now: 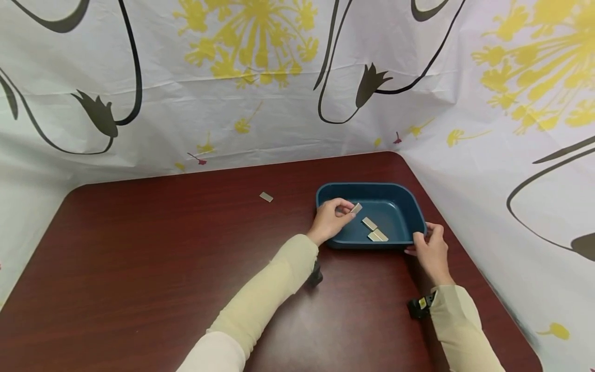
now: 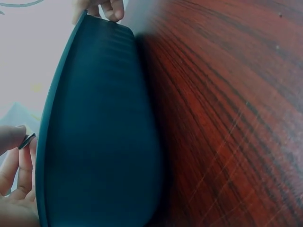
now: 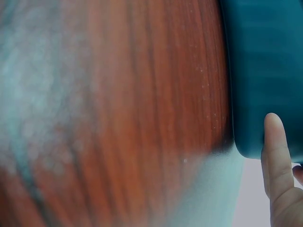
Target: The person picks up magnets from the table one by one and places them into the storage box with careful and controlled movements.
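A dark blue rectangular tray [image 1: 397,206] sits on the table, with several small flat gold-toned rectangular pieces [image 1: 369,223] lying on its floor. Over the left part of the tray, my left hand [image 1: 329,219] pinches another such flat piece [image 1: 356,208] between thumb and fingers. That piece shows as a thin dark sliver in the left wrist view, where the tray wall [image 2: 99,118] hides part of the hand. My right hand [image 1: 431,253] grips the tray's near right corner, thumb at the rim; in the right wrist view a finger [image 3: 277,146] lies along the outer wall.
One more flat piece [image 1: 266,197] lies on the dark red wooden table [image 1: 162,258], left of the tray and towards the back. A white patterned sheet [image 1: 279,113] hangs behind the table and along its right side.
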The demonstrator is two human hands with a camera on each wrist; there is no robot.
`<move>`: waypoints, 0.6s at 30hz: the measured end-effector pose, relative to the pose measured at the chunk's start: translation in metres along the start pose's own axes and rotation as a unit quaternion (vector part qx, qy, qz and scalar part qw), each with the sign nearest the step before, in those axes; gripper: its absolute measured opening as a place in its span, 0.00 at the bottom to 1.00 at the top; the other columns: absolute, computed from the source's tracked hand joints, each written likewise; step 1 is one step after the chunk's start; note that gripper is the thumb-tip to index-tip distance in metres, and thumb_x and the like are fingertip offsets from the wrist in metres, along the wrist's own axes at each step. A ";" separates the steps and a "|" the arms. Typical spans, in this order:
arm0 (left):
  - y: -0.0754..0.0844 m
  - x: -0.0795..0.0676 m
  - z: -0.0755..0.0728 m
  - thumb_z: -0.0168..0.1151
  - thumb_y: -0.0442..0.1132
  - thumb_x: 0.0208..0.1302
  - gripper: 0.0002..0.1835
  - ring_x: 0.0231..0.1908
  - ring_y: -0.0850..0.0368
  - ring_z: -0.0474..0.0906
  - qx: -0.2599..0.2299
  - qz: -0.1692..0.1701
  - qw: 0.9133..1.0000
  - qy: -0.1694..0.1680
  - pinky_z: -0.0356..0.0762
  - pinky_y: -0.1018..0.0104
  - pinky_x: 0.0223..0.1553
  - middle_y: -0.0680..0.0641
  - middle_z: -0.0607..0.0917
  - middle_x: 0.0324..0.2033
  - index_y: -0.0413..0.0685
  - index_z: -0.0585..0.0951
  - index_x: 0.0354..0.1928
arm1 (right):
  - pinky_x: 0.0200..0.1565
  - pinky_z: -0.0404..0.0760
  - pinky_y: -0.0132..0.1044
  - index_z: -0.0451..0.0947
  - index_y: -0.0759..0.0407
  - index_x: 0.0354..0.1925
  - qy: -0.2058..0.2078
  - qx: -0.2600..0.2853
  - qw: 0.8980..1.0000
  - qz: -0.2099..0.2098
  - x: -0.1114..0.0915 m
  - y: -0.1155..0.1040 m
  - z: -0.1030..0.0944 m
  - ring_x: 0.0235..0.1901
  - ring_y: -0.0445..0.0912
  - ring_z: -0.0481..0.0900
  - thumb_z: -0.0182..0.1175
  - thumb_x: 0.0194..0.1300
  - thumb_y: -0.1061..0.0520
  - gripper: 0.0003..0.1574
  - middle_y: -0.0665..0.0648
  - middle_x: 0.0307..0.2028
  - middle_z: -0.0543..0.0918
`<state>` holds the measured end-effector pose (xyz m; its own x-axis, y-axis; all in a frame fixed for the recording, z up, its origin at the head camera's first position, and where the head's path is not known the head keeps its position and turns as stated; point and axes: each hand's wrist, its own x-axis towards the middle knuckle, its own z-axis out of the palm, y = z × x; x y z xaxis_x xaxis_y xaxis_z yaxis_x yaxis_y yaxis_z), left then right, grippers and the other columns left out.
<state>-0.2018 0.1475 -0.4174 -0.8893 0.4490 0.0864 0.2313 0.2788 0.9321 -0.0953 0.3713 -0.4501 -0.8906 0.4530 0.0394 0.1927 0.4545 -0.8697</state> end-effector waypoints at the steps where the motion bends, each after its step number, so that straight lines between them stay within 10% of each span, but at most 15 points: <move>1: 0.000 0.001 0.000 0.62 0.38 0.55 0.09 0.29 0.61 0.76 0.005 -0.001 1.000 -0.001 0.73 0.75 0.31 0.50 0.79 0.31 0.45 0.79 0.38 | 0.24 0.78 0.32 0.50 0.66 0.57 0.000 0.000 1.000 0.000 0.000 0.000 0.000 0.20 0.37 0.77 0.37 0.63 0.58 0.26 0.69 0.46 0.65; 18: 0.001 0.010 0.006 0.63 0.37 0.53 0.07 0.27 0.64 0.73 0.101 -0.022 0.994 -0.034 0.70 0.77 0.29 0.53 0.78 0.26 0.45 0.80 0.35 | 0.24 0.78 0.31 0.49 0.65 0.58 0.000 -0.007 1.000 0.010 0.001 0.000 0.000 0.20 0.37 0.76 0.36 0.63 0.57 0.26 0.68 0.45 0.65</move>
<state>-0.2077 0.1571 -0.4176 -0.8735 0.4865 0.0175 0.2734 0.4604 0.8446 -0.0964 0.3718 -0.4507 -0.8861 0.4630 0.0218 0.2169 0.4558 -0.8633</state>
